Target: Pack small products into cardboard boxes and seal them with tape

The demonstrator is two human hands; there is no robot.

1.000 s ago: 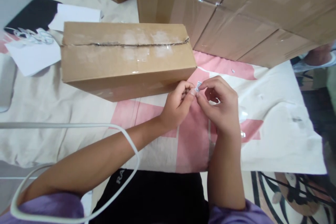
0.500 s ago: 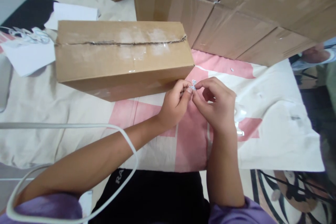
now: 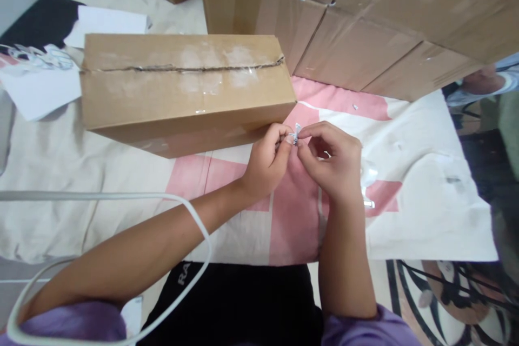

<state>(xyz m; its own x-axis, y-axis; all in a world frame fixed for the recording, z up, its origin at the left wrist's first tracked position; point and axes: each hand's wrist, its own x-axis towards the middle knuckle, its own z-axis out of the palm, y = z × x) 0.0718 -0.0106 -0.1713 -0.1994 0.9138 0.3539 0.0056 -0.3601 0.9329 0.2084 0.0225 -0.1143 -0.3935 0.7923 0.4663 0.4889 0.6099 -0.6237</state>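
Note:
Between my two hands is a small white-and-grey piece (image 3: 295,134), too small to make out in detail. My left hand (image 3: 268,159) pinches it between thumb and fingers, beside the lower right corner of a brown cardboard box (image 3: 186,86). My right hand (image 3: 332,157) has its thumb and forefinger closed at the right side of the same piece. Both hands are over the pink part of a pink-and-cream cloth (image 3: 295,216).
Large taped cartons (image 3: 259,11) stand behind. White papers (image 3: 44,89) with white strips lie at left. A white cable (image 3: 121,194) loops across my left forearm. Right of my hand lies a small clear-and-white item (image 3: 368,204). Another person's hand (image 3: 482,81) shows at far right.
The small piece has turned slightly between my fingertips, and my right fingers have shifted a little against it. The whole view has slid slightly to the left.

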